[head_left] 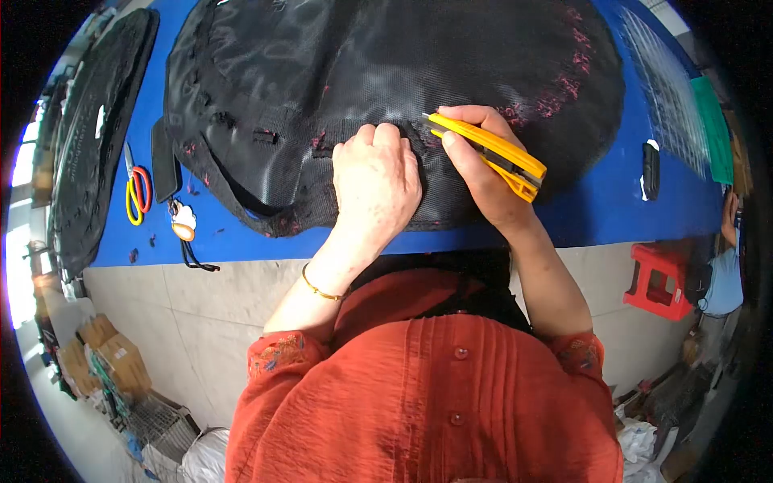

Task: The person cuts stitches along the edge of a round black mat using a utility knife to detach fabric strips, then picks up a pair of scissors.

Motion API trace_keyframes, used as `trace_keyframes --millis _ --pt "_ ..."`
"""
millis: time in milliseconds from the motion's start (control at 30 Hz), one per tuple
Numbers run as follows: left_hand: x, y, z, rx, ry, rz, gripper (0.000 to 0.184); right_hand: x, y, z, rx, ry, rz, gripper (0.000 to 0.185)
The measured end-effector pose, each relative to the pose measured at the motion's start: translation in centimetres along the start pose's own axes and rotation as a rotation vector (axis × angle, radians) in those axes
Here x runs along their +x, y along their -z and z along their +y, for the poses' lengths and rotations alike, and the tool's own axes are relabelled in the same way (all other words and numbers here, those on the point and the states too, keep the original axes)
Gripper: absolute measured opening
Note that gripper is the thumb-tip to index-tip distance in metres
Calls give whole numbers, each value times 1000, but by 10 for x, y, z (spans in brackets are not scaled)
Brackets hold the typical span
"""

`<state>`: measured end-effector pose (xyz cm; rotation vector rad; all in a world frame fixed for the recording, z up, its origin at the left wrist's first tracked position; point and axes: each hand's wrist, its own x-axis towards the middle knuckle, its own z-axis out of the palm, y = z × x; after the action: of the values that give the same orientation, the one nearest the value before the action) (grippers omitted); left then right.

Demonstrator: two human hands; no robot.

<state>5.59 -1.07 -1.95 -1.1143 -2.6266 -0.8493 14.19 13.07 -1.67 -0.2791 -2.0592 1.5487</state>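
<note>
A large piece of black mesh fabric (451,56), apparently a bag, covers the middle of the blue table. Pink thread bits (564,84) cling along its right side, and a loose black strap borders its left edge. My left hand (376,173) presses down on a seam with its fingers curled under, gripping the cloth; the fingertips are hidden. Just to its right, my right hand (487,165) is closed around a yellow utility knife (491,149). The knife's tip points left, at the same seam.
Red-and-yellow scissors (137,193), a black phone-like object (165,161) and a small keychain charm (183,221) lie left. Another black fabric piece (88,153) lies beyond them. At right are a black item (651,171), a red stool (656,282) and another person (722,278).
</note>
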Motion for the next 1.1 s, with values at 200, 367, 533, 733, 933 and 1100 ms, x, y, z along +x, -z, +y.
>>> trace_keyframes --millis 200,367,533,733,933,1100 --pt "-1 0 0 -1 -16 6 15 1 1 3 -26 62 -30 22" --pt "-1 0 -1 -7 -17 -5 14 3 -3 3 -5 50 -15 22" --pt "0 2 -1 -6 -6 -19 13 3 -1 5 -47 86 -25 22" --pt "-1 0 -1 -57 -18 21 18 3 -3 7 -44 81 -4 21" --pt "-1 0 -2 -41 -21 14 18 5 -4 6 -51 100 5 20" --pt "-1 -1 -2 -28 -28 22 18 6 -6 6 -65 85 -10 19"
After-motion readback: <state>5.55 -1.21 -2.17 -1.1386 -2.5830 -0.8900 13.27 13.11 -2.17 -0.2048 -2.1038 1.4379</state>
